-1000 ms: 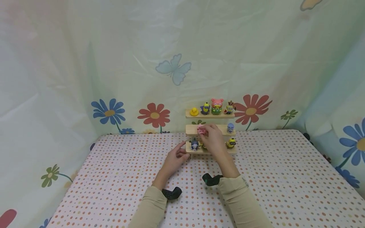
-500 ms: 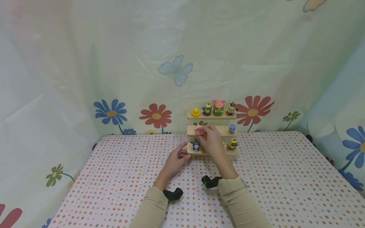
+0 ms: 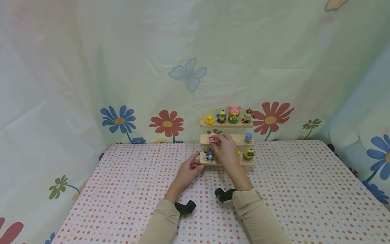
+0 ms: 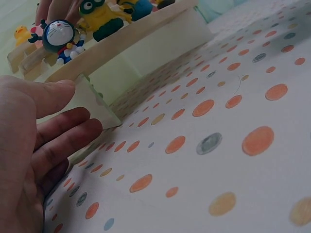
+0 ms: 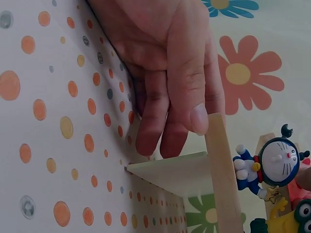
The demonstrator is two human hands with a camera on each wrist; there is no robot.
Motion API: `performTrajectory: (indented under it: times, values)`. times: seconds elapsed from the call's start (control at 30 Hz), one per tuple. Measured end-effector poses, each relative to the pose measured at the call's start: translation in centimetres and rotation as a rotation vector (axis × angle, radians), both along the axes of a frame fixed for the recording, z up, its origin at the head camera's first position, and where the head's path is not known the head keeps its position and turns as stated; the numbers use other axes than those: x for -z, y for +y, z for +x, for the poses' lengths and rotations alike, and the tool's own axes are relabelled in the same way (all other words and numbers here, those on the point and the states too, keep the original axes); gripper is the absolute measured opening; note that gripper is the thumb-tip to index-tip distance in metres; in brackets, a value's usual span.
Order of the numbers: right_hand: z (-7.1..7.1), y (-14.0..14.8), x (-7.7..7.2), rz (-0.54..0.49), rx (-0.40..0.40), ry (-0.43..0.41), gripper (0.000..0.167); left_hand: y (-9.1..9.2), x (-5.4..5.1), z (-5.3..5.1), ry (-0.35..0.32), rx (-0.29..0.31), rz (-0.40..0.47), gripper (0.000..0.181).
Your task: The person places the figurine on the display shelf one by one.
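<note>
My right hand [image 3: 226, 150] reaches over the bottom tier and pinches a small pink figurine [image 3: 212, 138] at the left of the middle tier, its base partly hidden. My left hand [image 3: 187, 171] holds the left end of the three-tier wooden display shelf [image 3: 226, 162], thumb and index finger at the bottom board's edge, other fingers curled below. Beside that thumb stands a Doraemon figure [image 4: 59, 36] in a dark hood. A yellow goggled figure [image 4: 99, 19] is next to it, mostly covered by my right hand in the head view. At the right edge of the right wrist view, a right fingertip shows.
On the top tier sit a yellow duck [image 3: 209, 120], a caped figure [image 3: 221, 116], a pink-hooded figure [image 3: 234, 115] and a crowned figure [image 3: 247, 116]. A bluish figure [image 3: 248, 137] stands at the middle tier's right, above a yellow goggled one [image 3: 248, 154]. A dotted cloth [image 3: 137, 189] covers the table.
My right hand has shifted slightly left along the middle tier with the pink figurine. The left hand stays at the shelf's end. The head view has moved a little.
</note>
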State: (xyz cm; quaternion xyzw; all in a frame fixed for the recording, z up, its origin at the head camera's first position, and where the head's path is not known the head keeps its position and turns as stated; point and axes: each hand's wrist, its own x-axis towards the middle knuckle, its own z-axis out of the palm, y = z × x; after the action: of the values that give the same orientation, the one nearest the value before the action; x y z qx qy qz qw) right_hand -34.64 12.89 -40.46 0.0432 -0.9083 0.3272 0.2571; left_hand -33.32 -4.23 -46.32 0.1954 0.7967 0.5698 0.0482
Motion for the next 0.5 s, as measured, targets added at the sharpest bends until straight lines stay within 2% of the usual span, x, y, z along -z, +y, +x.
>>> performTrajectory:
  times: [0.23,0.5]
  values:
    - [-0.20,-0.06,0.18,0.008,0.003,0.018,0.024,-0.07,0.16,-0.17,0.015,0.008,0.018,0.059]
    - [-0.11,-0.09,0.14,0.001,0.010,-0.017,0.030,-0.07,0.23,-0.24,0.009,0.014,0.011,0.059]
